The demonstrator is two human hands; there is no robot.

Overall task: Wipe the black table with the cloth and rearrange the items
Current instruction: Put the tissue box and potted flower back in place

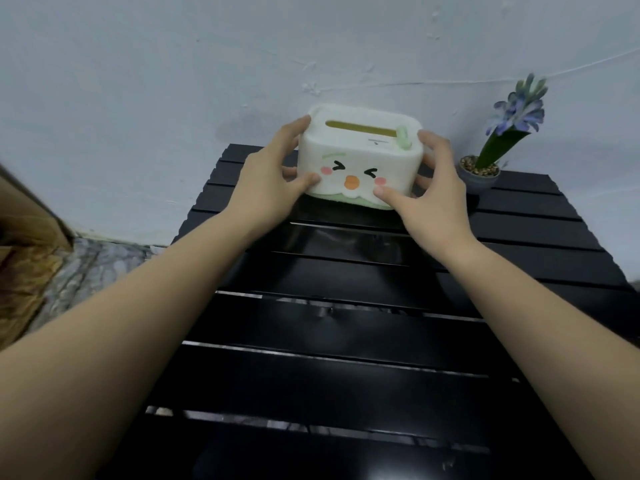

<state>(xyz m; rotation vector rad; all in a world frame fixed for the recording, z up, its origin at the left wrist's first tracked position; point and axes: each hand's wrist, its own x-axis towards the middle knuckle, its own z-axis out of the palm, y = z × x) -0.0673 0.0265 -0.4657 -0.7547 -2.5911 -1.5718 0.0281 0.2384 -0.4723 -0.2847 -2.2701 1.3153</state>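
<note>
A white tissue box (360,157) with a cartoon face, a green base and a slot on top is at the far middle of the black slatted table (346,341). My left hand (273,174) grips its left side and my right hand (433,188) grips its right side, thumbs on the front face. Whether the box rests on the table or is slightly lifted, I cannot tell. No cloth is in view.
A small grey pot with a purple flower (485,168) stands at the far right of the table, close to the box. A pale wall (173,81) runs right behind. A brown cardboard box (27,237) sits on the marbled floor (97,261) to the left.
</note>
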